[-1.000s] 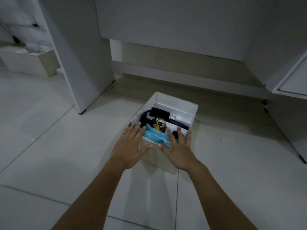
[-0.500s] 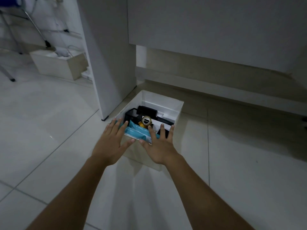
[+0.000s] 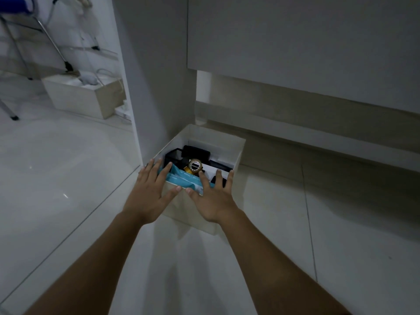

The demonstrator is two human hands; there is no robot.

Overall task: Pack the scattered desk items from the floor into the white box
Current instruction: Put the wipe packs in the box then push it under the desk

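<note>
The white box (image 3: 237,153) stands on the tiled floor beside the foot of a desk side panel. Inside lie a teal packet (image 3: 184,178) along the near side, a gold tape roll (image 3: 195,165), a black mesh holder (image 3: 174,155) and other dark items. My left hand (image 3: 150,192) lies flat on the box's near left corner, fingers spread over the rim and the packet. My right hand (image 3: 213,198) rests flat on the near right rim, its fingers reaching into the box. Neither hand grips anything.
The white desk side panel (image 3: 145,87) rises just left of the box, and a desk front panel (image 3: 295,42) hangs above it. A beige box (image 3: 79,98) and metal chair legs (image 3: 13,53) stand at the far left. Pale floor tiles (image 3: 341,223) surround the box.
The box has slid forward and left across the floor under both flat hands, ending close against the desk side panel. The hands keep the same pose on its near rim.
</note>
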